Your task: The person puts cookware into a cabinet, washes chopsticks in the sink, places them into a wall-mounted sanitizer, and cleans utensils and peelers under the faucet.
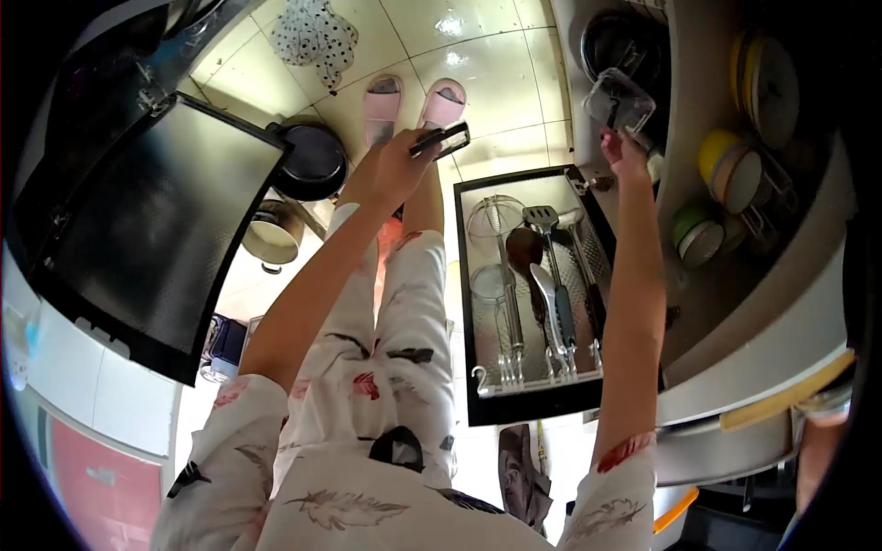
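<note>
My left hand [397,172] is closed around a small black-framed object [441,140] with a pale, see-through middle; I cannot make out its kind. It is held above the floor near the pink slippers. My right hand [626,154] reaches to the opening of the cabinet on the right. Its fingers are closed on the edge of a clear plastic container [621,99]. Below that forearm is an open cabinet door [464,275] with a hook rack [537,378] on its inner face. A slotted turner [542,218], a wire strainer [496,217] and several spoons hang there.
Inside the right cabinet are a yellow bowl [721,156], a green bowl [695,234], a plate [770,92] and a dark pan [620,44]. Another open door [165,239] stands on the left. A black frying pan [312,163], a pot [273,234] and a dotted cloth [314,41] are on the floor.
</note>
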### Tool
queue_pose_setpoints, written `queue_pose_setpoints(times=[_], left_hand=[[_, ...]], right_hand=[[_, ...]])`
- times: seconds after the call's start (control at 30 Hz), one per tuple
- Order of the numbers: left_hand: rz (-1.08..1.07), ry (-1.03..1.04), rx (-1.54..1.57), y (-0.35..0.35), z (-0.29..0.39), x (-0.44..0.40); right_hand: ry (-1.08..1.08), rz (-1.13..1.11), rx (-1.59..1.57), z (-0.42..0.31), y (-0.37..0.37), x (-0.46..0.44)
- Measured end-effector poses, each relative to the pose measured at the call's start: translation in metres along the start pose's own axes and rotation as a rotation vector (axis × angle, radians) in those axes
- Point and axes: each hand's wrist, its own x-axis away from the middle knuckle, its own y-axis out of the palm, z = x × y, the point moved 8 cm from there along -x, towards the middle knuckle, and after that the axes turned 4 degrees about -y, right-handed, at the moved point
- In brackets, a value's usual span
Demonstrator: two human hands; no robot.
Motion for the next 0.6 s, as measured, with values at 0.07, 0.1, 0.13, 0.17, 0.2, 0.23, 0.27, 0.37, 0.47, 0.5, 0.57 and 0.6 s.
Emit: queue_pose_setpoints(times=[0.07,0.1,0.13,0.17,0.2,0.23,0.27,0.37,0.47,0.5,0.57,0.6], left_hand=[[-0.01,0.019,0.05,0.018,-0.005,-0.018],[-0.017,0.056,0.122,0.028,-0.011,-0.029],[-0.018,0.048,0.123,0.038,-0.014,-0.037],[-0.029,0.057,0.161,0.048,-0.015,-0.044],[-0.045,0.068,0.197,0.057,-0.018,-0.052],[-0.086,0.07,0.235,0.07,-0.029,-0.064],[-0.093,0.068,0.236,0.08,-0.04,-0.069],[-0.147,-0.033,0.283,0.092,-0.046,-0.084],[-0.129,-0.155,0.249,0.088,-0.043,-0.092],[-0.119,-0.077,0.294,0.089,-0.042,-0.102],[-0.119,-0.098,0.3,0.093,-0.057,-0.115],[-0.114,-0.109,0.313,0.09,-0.047,-0.116]], right_hand=[[-0.035,0.063,-0.04,-0.019,0.004,-0.018],[-0.005,0.058,-0.049,-0.026,0.007,-0.03],[0.026,0.055,-0.059,-0.029,0.013,-0.04],[0.019,0.03,0.012,-0.035,0.019,-0.049],[0.011,0.007,0.079,-0.042,0.025,-0.057],[0.04,0.024,0.084,-0.045,0.029,-0.065],[0.041,0.031,0.083,-0.047,0.031,-0.069],[0.05,-0.071,-0.023,-0.055,0.04,-0.097],[0.021,0.0,0.021,-0.065,0.033,-0.117],[0.03,0.049,0.003,-0.069,0.029,-0.117],[0.001,0.083,0.012,-0.074,0.026,-0.118],[-0.022,0.111,0.026,-0.077,0.024,-0.12]])
